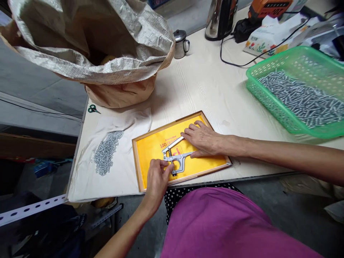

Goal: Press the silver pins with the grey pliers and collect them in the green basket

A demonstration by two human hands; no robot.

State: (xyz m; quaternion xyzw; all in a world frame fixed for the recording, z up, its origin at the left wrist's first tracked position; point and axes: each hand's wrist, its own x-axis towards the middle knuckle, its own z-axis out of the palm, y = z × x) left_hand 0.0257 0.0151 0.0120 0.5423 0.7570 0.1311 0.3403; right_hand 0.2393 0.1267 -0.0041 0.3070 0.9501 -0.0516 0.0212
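A pair of silver snap-fastener pliers [179,157] with a spring lies in a shallow wooden-rimmed tray [135,157] lined with yellow printed sheeting. My right hand [204,139] holds the ends of its two spread handles, fingers over the upper one and thumb at the lower. At the jaw, my left hand [157,179] has thumb and index finger pinched together. Whatever sits between those fingertips is too small to make out. Left of the tray, a pile of small metal pins [107,152] rests on a white cloth [83,168].
A green basket [285,125] of similar metal pieces stands at right. Behind the cloth rises a large open woven sack [120,89], with green-handled scissors [93,109] beside it. A metal mug [180,44], a kettle [219,21] and a black cable [236,65] are at the back.
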